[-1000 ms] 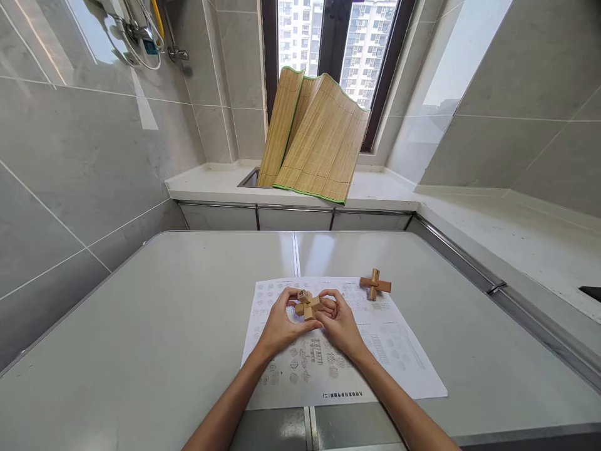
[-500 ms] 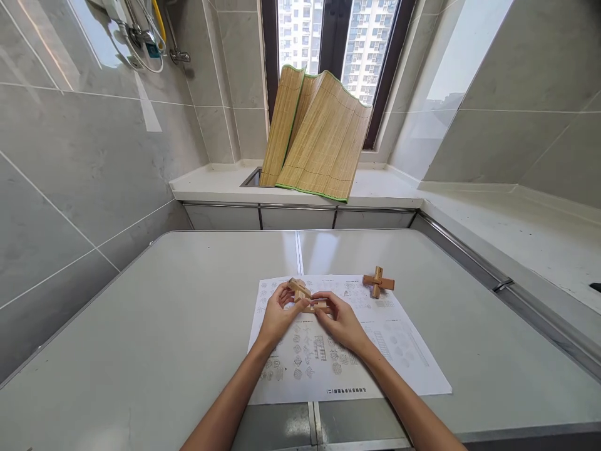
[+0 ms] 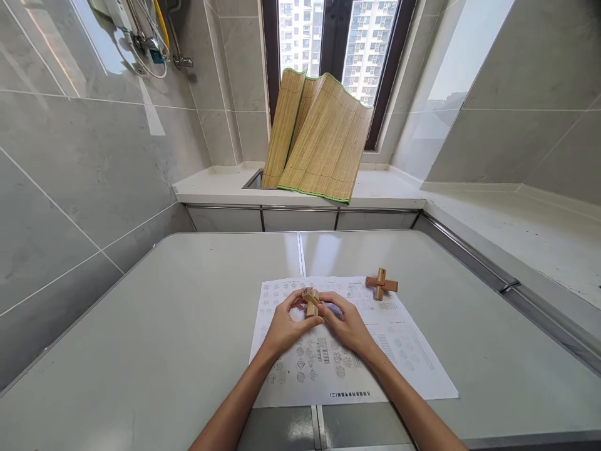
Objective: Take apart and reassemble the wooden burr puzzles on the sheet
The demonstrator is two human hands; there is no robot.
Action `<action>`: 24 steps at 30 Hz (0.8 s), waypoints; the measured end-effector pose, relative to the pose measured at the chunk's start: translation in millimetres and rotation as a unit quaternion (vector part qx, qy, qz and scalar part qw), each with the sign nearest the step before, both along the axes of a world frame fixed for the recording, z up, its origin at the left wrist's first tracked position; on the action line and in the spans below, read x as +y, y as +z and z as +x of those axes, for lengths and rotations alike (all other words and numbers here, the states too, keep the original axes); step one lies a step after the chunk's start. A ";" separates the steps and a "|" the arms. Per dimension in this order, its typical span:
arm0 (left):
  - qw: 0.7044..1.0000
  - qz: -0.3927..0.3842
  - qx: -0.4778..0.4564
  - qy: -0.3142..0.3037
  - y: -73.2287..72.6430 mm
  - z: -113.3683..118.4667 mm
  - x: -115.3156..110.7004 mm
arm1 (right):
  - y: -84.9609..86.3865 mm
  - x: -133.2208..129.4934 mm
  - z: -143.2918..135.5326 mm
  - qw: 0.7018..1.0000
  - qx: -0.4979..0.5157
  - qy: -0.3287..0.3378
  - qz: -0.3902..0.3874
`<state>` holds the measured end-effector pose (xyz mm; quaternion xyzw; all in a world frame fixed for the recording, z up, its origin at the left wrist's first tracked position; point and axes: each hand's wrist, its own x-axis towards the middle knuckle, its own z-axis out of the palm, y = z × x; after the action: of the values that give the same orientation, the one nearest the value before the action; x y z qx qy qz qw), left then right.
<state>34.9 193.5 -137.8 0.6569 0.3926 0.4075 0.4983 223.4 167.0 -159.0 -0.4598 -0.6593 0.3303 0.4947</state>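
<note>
Light wooden puzzle pieces [image 3: 312, 303] are held together in a small cluster above a printed sheet [image 3: 347, 376]. From the left, my left hand [image 3: 288, 322] grips them between thumb and fingers. My right hand [image 3: 346, 319] pinches their right side with its fingertips. How the pieces interlock is too small to tell, and the fingertips cover part of them. A cross-shaped wooden puzzle [image 3: 381, 284], with reddish-brown and lighter bars, rests at the sheet's upper right corner, touched by neither hand. Rows of small diagrams cover the paper.
The sheet lies on a glossy pale table [image 3: 188, 326] with a seam down its middle. Behind it, a folded bamboo mat [image 3: 323, 138] leans on a white ledge [image 3: 216, 188] before the window. Shower fittings [image 3: 153, 47] hang on the left wall.
The wooden pieces have come together into a more compact, upright cluster, and both hands have closed in around it. The camera view has shifted slightly.
</note>
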 end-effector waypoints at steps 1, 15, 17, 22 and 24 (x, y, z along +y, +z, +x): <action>1.000 0.006 0.013 0.008 -0.6 -0.5 -0.4 | 2.1 0.0 0.6 1.000 0.003 -0.002 -0.001; 0.923 0.237 0.272 0.132 -13.0 -15.6 0.4 | -23.3 9.0 14.9 0.973 -0.159 -0.168 0.021; 0.919 0.239 0.285 0.134 -15.0 -14.0 -0.1 | -25.1 8.4 15.8 0.967 -0.186 -0.174 0.029; 0.925 0.224 0.282 0.120 -14.7 -11.0 -1.0 | -19.1 4.5 11.6 0.969 -0.191 -0.153 0.031; 0.930 0.217 0.275 0.107 -14.5 -10.9 -1.0 | -15.8 2.8 8.5 0.971 -0.191 -0.140 0.039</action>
<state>24.0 192.6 -152.3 0.7895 0.4845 0.3365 0.1695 231.8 169.9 -174.9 -0.5826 -0.6830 0.1379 0.4185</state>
